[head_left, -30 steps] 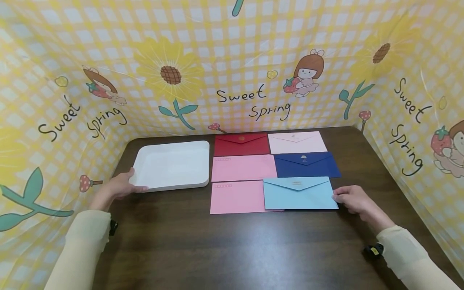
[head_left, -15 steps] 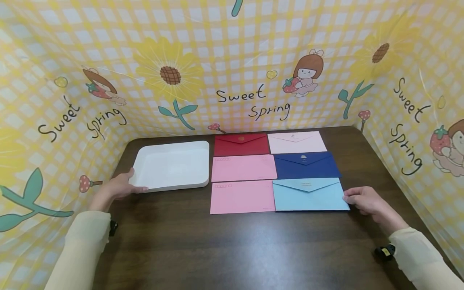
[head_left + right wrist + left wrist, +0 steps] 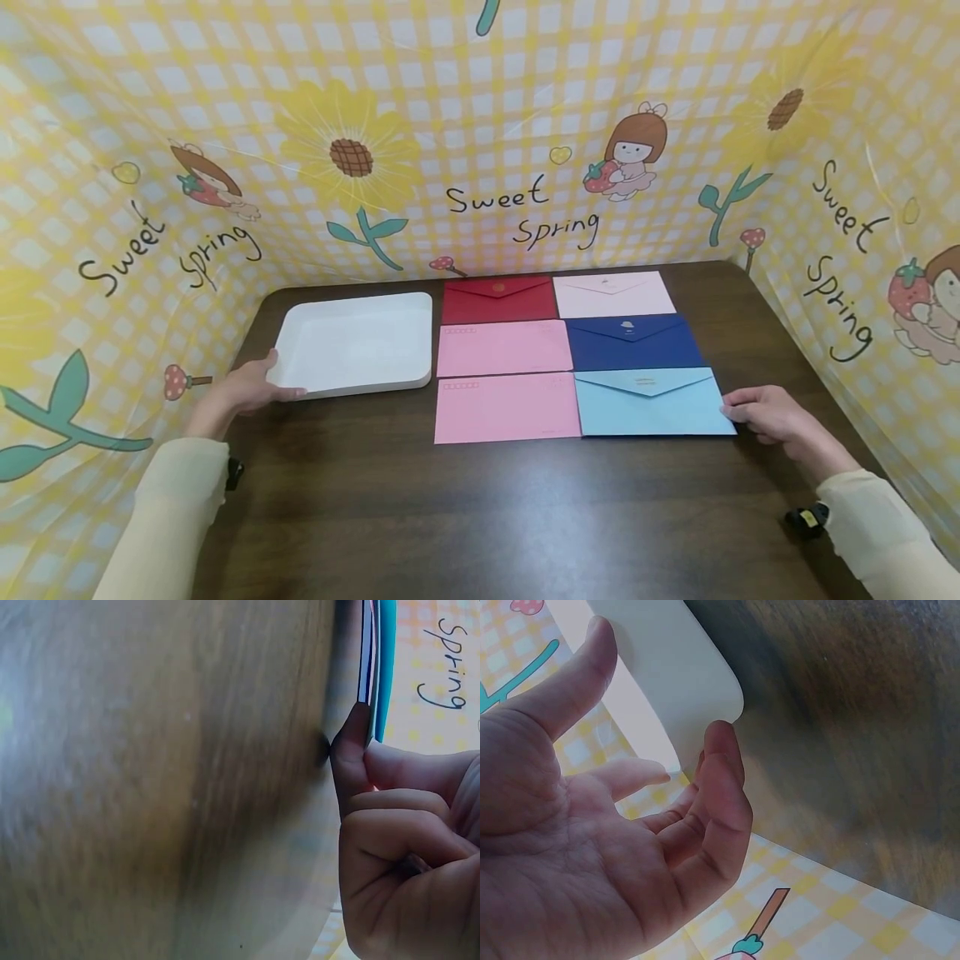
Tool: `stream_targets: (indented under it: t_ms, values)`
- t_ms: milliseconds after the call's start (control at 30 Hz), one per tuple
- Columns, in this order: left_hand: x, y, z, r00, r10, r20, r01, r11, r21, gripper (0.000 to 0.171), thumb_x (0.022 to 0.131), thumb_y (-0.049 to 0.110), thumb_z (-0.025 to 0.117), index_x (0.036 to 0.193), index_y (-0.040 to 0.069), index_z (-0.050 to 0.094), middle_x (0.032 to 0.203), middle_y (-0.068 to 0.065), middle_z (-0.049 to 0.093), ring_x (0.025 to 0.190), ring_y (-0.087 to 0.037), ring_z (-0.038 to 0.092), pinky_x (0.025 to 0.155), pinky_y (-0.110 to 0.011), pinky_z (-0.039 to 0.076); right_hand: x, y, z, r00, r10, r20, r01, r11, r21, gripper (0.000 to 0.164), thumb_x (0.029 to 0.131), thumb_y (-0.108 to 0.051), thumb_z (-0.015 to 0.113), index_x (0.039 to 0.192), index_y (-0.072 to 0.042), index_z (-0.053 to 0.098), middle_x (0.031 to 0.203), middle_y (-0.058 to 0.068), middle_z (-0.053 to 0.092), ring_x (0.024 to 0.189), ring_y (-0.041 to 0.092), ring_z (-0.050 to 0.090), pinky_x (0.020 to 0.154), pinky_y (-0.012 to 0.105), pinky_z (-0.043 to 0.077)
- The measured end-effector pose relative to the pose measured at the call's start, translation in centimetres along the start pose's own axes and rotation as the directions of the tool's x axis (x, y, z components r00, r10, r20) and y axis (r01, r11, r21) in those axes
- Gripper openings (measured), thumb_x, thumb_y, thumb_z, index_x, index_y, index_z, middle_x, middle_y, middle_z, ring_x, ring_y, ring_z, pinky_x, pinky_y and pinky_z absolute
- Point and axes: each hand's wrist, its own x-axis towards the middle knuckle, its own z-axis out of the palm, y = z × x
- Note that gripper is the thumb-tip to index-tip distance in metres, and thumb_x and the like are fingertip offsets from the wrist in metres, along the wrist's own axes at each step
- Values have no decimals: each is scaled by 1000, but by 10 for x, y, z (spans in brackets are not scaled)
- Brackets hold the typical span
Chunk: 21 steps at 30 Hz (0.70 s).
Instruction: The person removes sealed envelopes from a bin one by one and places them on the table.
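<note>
In the head view a light-blue envelope point(image 3: 651, 406) lies flap side up at the front right of two columns of envelopes. My right hand point(image 3: 767, 413) pinches its right edge between thumb and index finger. The right wrist view shows the envelope point(image 3: 384, 671) edge-on in that pinch, the other fingers of the right hand point(image 3: 409, 832) folded in. A shallow white tray point(image 3: 356, 343) stands at the left. Around its front left corner my left hand point(image 3: 251, 385) holds on, the thumb along the front wall. Seen from the left wrist, the fingers of the left hand point(image 3: 641, 817) curve about the tray's corner point(image 3: 671, 667).
Left of the light-blue envelope is a pink envelope point(image 3: 506, 407), with another pink envelope point(image 3: 504, 350) behind it. A navy envelope point(image 3: 632, 343), a red envelope point(image 3: 497, 302) and a pale pink envelope point(image 3: 613, 296) lie farther back. Checked yellow cloth point(image 3: 465, 108) surrounds the brown table point(image 3: 465, 517).
My right hand has slid the light-blue envelope to the right, off the front pink envelope it overlapped, so they now lie side by side. The left hand and tray have stayed put.
</note>
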Motion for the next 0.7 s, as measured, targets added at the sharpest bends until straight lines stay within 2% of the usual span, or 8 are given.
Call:
stream_targets:
  t_ms: [100, 200, 433, 567, 700]
  values:
    - [-1, 0, 0, 1000, 8, -4, -8, 1000, 13, 121, 95, 45, 78, 153, -22, -4, 155, -51, 5, 144, -67, 11, 117, -70, 20, 0, 0, -5, 1000, 12, 19, -12, 1000, -24, 42, 105, -18, 63, 130, 15, 59, 78, 0, 53, 81, 23, 53, 73, 38, 47]
    - [-1, 0, -1, 1000, 13, -1, -13, 1000, 21, 121, 95, 47, 78, 153, -22, -4, 155, -51, 5, 144, -67, 11, 117, -70, 20, 0, 2, -8, 999, 21, 30, -20, 999, -26, 43, 105, -19, 63, 130, 15, 59, 83, 0, 56, 85, 23, 54, 74, 39, 48]
    - [-1, 0, -1, 1000, 5, 6, -6, 1000, 9, 122, 95, 47, 78, 153, -22, -4, 155, -51, 4, 144, -67, 11, 117, -69, 20, 0, 6, -9, 1000, 22, 18, -21, 1000, -15, 42, 105, -18, 61, 130, 16, 57, 71, -3, 47, 73, 20, 50, 71, 37, 43]
    - [-3, 0, -2, 1000, 7, -2, -7, 1000, 4, 120, 96, 44, 78, 154, -21, -4, 155, -51, 4, 144, -66, 16, 115, -69, 25, 0, 5, -9, 1000, 24, -4, -24, 1000, -7, 41, 105, -17, 62, 130, 16, 58, 68, -4, 46, 67, 18, 47, 67, 35, 41]
    - [-3, -1, 0, 1000, 3, 5, -3, 1000, -18, 119, 96, 42, 78, 154, -20, -6, 155, -51, 2, 145, -66, 12, 117, -69, 21, 0, 4, -8, 1000, 20, -16, -20, 1000, -2, 40, 105, -17, 62, 129, 15, 59, 65, -4, 44, 62, 18, 46, 63, 33, 38]
